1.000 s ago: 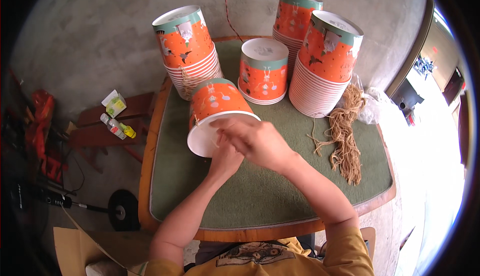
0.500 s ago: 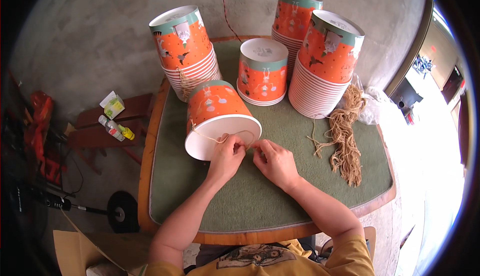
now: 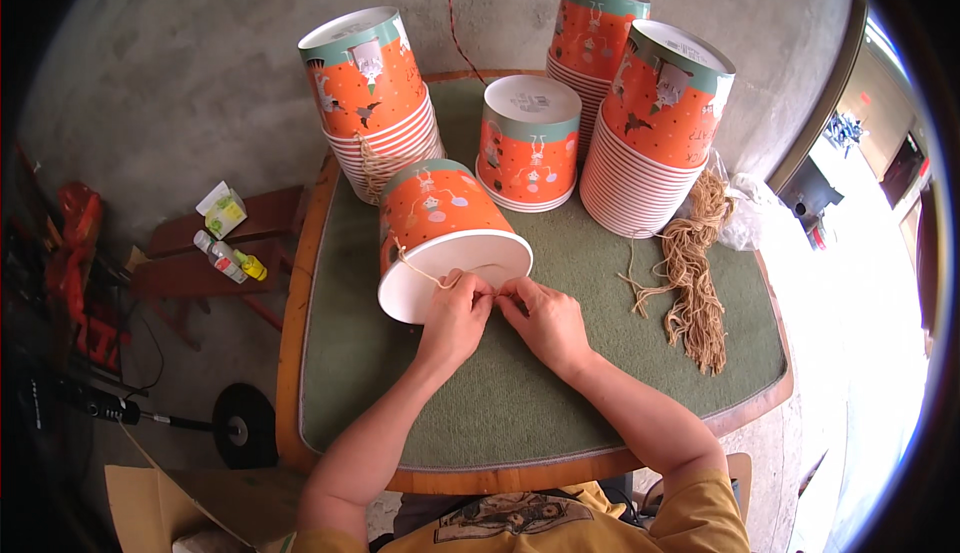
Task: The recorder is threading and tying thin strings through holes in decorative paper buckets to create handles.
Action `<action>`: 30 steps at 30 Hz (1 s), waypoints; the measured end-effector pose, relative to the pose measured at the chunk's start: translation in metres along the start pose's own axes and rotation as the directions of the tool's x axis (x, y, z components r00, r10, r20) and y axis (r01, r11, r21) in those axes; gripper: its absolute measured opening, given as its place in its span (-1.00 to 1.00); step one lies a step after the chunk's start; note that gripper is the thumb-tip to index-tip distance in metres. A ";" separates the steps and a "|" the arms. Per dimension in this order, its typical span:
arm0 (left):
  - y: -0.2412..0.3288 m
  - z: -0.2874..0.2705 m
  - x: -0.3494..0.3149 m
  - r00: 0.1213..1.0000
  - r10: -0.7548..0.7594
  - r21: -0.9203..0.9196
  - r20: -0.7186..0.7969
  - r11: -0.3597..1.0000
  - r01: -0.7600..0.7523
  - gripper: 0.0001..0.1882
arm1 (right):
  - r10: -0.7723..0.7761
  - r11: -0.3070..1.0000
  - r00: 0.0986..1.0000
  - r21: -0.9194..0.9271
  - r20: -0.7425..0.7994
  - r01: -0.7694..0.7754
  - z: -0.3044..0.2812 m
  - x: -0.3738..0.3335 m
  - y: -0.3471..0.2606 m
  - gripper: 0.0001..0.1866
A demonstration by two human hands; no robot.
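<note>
An orange paper bucket (image 3: 437, 203) with a green band lies tilted on the table, its white open mouth facing me. A tan cord (image 3: 416, 269) comes out through its left side and runs across the mouth to my fingers. My left hand (image 3: 457, 315) pinches the cord in front of the rim. Close beside it, my right hand (image 3: 543, 319) is also closed, its fingertips meeting the left ones at the cord. The cord's end between the fingers is too small to make out.
Upside-down bucket stacks stand at the left (image 3: 375, 103), back (image 3: 590, 43) and right (image 3: 655, 133). A single upturned bucket (image 3: 528, 148) is between them. A tan cord bundle (image 3: 697, 273) and a clear plastic bag (image 3: 742, 215) lie at right. A dark red bench (image 3: 190, 278) stands left of the green-topped table (image 3: 480, 413).
The tilted bucket has shifted slightly right and turned a little. My right hand has come closer to the left, and the fingertips now meet.
</note>
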State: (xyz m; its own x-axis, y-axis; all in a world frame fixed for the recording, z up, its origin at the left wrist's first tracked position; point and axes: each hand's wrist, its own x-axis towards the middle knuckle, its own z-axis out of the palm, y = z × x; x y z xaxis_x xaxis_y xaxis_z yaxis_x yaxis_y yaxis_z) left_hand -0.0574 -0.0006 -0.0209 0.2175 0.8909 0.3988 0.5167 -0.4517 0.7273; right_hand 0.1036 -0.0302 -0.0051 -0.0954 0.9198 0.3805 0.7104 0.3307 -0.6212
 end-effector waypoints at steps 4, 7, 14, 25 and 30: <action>0.000 0.001 -0.001 1.000 -0.002 0.011 -0.001 1.000 0.002 -0.92 | 0.026 0.999 0.999 -0.021 0.032 -0.025 0.000 0.000 -0.001 -0.85; 0.005 0.001 0.000 1.000 -0.010 0.040 -0.002 0.999 0.010 -0.91 | 0.023 0.999 0.999 -0.044 0.043 -0.021 0.001 0.000 -0.001 -0.83; -0.001 0.004 -0.002 1.000 -0.005 0.024 -0.018 1.000 0.005 -0.88 | 0.009 1.000 0.998 -0.023 0.061 -0.008 0.000 -0.001 -0.001 -0.81; -0.001 -0.001 -0.002 0.999 -0.016 -0.021 0.035 1.000 0.017 -0.86 | -0.029 0.998 0.996 -0.053 0.080 0.034 -0.003 -0.002 -0.001 -0.79; 0.005 -0.003 -0.003 0.999 -0.023 -0.045 0.034 0.999 0.025 -0.84 | -0.076 0.997 0.996 -0.027 0.046 0.078 -0.001 -0.004 0.003 -0.79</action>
State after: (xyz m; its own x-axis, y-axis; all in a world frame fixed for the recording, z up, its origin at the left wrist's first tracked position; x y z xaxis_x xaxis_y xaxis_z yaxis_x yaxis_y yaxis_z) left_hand -0.0578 -0.0055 -0.0170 0.2337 0.9023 0.3623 0.4843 -0.4311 0.7613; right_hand 0.1072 -0.0328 -0.0075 -0.1815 0.9008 0.3946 0.7197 0.3951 -0.5709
